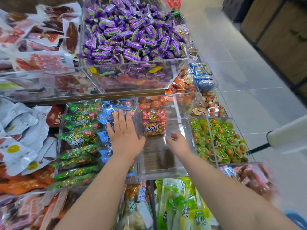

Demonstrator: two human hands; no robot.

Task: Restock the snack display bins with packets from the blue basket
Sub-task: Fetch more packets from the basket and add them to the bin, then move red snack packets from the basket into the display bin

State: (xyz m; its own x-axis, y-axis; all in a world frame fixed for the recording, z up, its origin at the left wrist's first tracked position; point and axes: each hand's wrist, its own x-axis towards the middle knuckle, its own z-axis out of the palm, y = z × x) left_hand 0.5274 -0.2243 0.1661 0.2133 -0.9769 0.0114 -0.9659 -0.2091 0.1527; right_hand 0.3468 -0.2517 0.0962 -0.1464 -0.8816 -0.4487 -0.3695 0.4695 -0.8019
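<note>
1. Clear acrylic display bins (162, 174) stand side by side on the lower shelf. The middle one holds a few red-and-gold snack packets (154, 126) at its far end. Its near half shows only the brown slatted shelf through the floor.
2. The bin just to the left is packed with rows of green foil snack packets (78, 139) and, beside them, blue foil snack packets (106, 121).
3. The left hand (125, 135) lies palm down on the blue foil snack packets. Its fingers are straight and close together, right beside the wall that parts them from the middle bin.
4. The right hand (178, 142) reaches over the right side of the middle bin, near the red-and-gold snack packets. Its fingers curl down and away from view, so I cannot tell whether it holds anything.
5. To the right, another bin holds small round green-wrapped snacks (219, 140).
6. On the upper tier sits a large clear bin heaped with purple-wrapped candies (132, 30).
7. Only a sliver of the blue plastic basket (296, 219) shows, at the lower right corner beyond the right forearm.
</note>
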